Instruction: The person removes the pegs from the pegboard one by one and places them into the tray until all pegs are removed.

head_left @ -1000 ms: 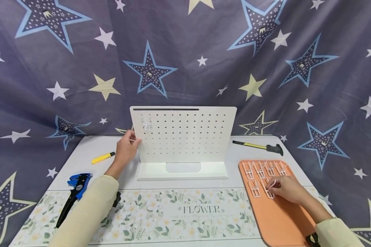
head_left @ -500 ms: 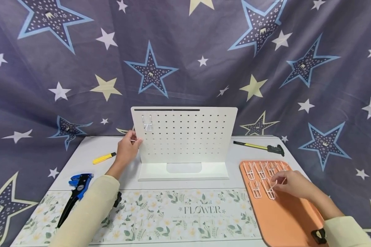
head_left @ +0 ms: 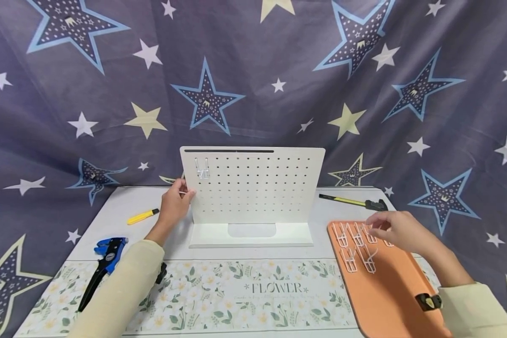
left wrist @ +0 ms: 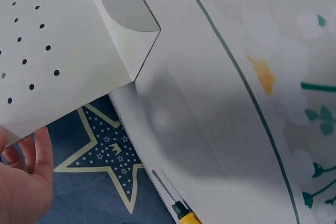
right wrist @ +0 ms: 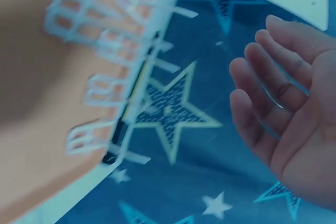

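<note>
A white pegboard [head_left: 253,185] stands upright on its base, one white wire hook [head_left: 203,170] hanging near its upper left corner. With its fingers bent round the board's left edge, my left hand [head_left: 174,204] grips it; the left wrist view also has this hand [left wrist: 26,187] at the board's corner. Over the back right of the orange tray [head_left: 388,300] hovers my right hand [head_left: 401,232]. Its fingers [right wrist: 252,98] are loosely bent and hold nothing in the right wrist view. White wire hooks [head_left: 349,259] lie in rows on the tray, some partly hidden by this hand.
Left on the table lie a yellow utility knife [head_left: 142,216] and a blue and black wire stripper [head_left: 105,265]. A black and yellow caliper [head_left: 352,201] lies behind the tray. A flower-print mat [head_left: 253,300] spans the front, and a star-print curtain [head_left: 253,117] hangs behind.
My right hand has let go of a wire hook in the tray's front row and risen toward the tray's back edge. The left hand stays on the pegboard.
</note>
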Tool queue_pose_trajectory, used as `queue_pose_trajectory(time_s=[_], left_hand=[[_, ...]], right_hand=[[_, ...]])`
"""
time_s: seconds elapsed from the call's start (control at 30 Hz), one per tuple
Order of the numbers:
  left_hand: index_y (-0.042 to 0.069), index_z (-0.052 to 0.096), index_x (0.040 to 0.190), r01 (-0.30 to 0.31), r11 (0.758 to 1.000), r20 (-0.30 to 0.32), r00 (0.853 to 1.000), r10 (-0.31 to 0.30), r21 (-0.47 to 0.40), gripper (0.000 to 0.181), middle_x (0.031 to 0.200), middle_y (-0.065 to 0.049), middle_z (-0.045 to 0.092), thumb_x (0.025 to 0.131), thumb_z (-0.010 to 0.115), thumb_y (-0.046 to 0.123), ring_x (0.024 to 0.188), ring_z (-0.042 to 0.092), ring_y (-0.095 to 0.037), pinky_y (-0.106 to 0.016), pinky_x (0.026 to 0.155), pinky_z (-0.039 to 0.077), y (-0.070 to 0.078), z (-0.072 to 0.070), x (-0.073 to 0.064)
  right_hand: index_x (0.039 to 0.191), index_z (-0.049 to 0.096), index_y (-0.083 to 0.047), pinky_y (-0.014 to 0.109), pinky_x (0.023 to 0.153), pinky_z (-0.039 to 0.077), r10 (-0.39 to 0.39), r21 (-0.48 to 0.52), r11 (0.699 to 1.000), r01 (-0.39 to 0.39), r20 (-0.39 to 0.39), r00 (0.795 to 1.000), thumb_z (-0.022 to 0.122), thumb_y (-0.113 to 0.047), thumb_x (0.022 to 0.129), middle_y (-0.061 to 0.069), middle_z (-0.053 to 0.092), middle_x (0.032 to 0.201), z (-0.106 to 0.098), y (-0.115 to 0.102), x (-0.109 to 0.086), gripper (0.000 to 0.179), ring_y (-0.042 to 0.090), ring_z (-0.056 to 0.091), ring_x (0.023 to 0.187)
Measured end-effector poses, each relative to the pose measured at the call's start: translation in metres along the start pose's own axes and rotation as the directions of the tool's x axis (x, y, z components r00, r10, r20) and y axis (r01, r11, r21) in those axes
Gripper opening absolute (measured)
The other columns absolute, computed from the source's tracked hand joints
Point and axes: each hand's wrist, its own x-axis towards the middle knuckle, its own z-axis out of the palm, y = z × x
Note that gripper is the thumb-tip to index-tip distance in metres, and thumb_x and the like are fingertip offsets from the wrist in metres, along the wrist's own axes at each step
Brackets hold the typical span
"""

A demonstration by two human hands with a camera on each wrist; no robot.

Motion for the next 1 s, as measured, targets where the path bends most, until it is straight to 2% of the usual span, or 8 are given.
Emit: queue_pose_trajectory(time_s=[0.23, 0.4, 0.6, 0.83, 1.0], left_hand=[[0.006, 0.053, 0.124, -0.004, 1.0, 0.0, 1.0, 0.004, 0.005, 0.023, 0.115, -0.015, 0.062, 0.105, 0.057, 0.018, 0.098, 0.063, -0.029, -0.035, 0.076, 0.051, 0.0, -0.001, -0.001], [0.006, 0.054, 0.122, -0.018, 1.0, -0.006, 1.0, 0.018, 0.001, 0.023, 0.114, -0.014, 0.062, 0.104, 0.058, 0.018, 0.096, 0.063, -0.028, -0.033, 0.074, 0.05, -0.002, -0.002, -0.001], [0.006, 0.053, 0.123, -0.009, 1.0, -0.006, 1.0, 0.009, -0.004, 0.023, 0.115, -0.015, 0.062, 0.105, 0.057, 0.019, 0.098, 0.063, -0.029, -0.035, 0.076, 0.05, -0.001, -0.002, -0.001], [0.006, 0.053, 0.124, -0.005, 1.0, -0.005, 1.0, 0.005, -0.007, 0.023, 0.118, -0.016, 0.063, 0.105, 0.057, 0.018, 0.101, 0.064, -0.03, -0.037, 0.079, 0.051, -0.001, -0.002, 0.0], [0.006, 0.053, 0.124, -0.017, 1.0, -0.003, 1.0, 0.017, -0.003, 0.024, 0.118, -0.017, 0.064, 0.104, 0.058, 0.018, 0.103, 0.065, -0.032, -0.041, 0.083, 0.053, -0.001, -0.002, 0.0]], right_hand=[[0.107, 0.075, -0.011, 0.033, 0.07, 0.055, -0.045, 0.015, 0.999, 0.046, -0.081, 0.996, 0.073, -0.015, 0.093, -0.006, 0.075, 0.086, -0.003, -0.041, 0.032, 0.014, 0.012, 0.07, 0.08], [0.107, 0.076, -0.009, 0.032, 0.068, 0.054, -0.107, 0.064, 0.991, 0.117, -0.148, 0.983, 0.073, -0.013, 0.093, -0.003, 0.075, 0.084, 0.006, -0.076, 0.062, 0.015, 0.014, 0.07, 0.078], [0.108, 0.076, -0.01, 0.032, 0.067, 0.053, -0.198, 0.071, 0.972, 0.223, -0.255, 0.947, 0.075, -0.012, 0.091, -0.004, 0.071, 0.079, 0.019, -0.122, 0.1, 0.017, 0.012, 0.067, 0.074], [0.108, 0.076, -0.011, 0.033, 0.068, 0.055, -0.234, 0.049, 0.96, 0.274, -0.393, 0.889, 0.076, -0.016, 0.091, 0.001, 0.074, 0.083, 0.038, -0.171, 0.143, 0.018, 0.015, 0.069, 0.076], [0.11, 0.075, -0.011, 0.033, 0.071, 0.057, -0.258, 0.041, 0.951, 0.307, -0.443, 0.859, 0.075, -0.016, 0.091, 0.003, 0.076, 0.091, 0.053, -0.203, 0.169, 0.02, 0.015, 0.072, 0.077]])
